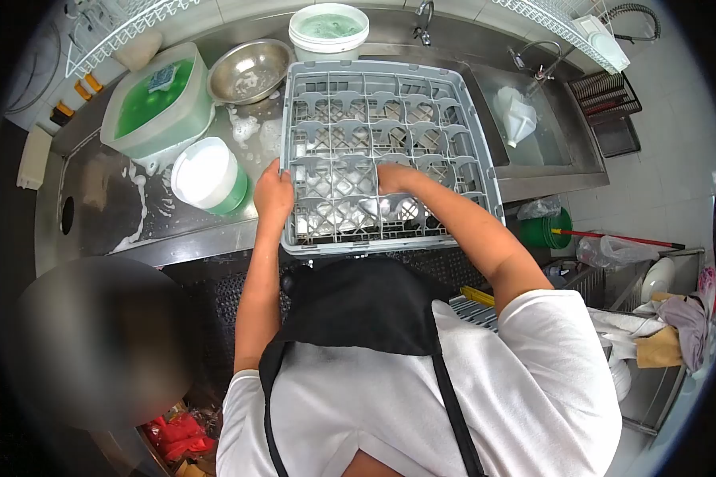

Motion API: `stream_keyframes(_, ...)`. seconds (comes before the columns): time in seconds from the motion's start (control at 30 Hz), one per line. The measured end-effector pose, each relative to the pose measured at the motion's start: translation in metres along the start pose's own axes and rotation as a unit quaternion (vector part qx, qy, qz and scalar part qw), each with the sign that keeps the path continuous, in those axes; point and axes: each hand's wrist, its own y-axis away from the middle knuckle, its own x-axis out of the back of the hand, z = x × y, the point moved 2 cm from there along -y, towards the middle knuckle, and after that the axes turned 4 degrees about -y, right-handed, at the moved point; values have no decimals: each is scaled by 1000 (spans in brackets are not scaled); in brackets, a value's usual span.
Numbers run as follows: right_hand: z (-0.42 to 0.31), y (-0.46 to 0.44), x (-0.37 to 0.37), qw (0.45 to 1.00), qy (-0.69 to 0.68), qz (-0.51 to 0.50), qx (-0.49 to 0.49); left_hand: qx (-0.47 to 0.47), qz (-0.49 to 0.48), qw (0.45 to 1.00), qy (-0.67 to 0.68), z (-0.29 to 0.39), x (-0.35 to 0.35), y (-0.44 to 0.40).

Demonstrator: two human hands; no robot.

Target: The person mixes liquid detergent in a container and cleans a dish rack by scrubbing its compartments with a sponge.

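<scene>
A grey plastic dishwasher glass rack [390, 246] with a grid of compartments lies on the steel counter in front of me. My left hand [274, 195] is closed on its left rim, thumb side up. My right hand [394, 180] reaches down into a compartment near the middle, its fingers curled and partly hidden by the dividers. Beside them something whitish shows, but I cannot make out whether it is foam or a held thing. Whitish suds spread under the lattice in the front left part of the rack.
At left stand a tub of green liquid [153, 131], a round white container [207, 176] and a metal bowl [249, 71]. A white bucket [328, 36] is behind the rack. On the right, a water-filled sink [545, 143] holds a white jug-like container [515, 118]. Suds cover parts of the steel counter [183, 226].
</scene>
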Motion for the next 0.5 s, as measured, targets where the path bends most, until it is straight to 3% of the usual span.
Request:
stream_keyframes(0.1,-6,9,8,987,131,-3,-89,-4,-2,1000,-12,-7,-4,-2)
stream_keyframes(0.3,-21,33,26,977,62,138,-152,-11,8,1000,1,-6,-3,-1)
stream_keyframes(0.4,-23,43,29,984,49,132,-110,-13,4,1000,-1,0,1,0)
stream_keyframes(0.5,-28,45,38,991,127,-3,-32,-14,11,1000,1,-5,-3,0)
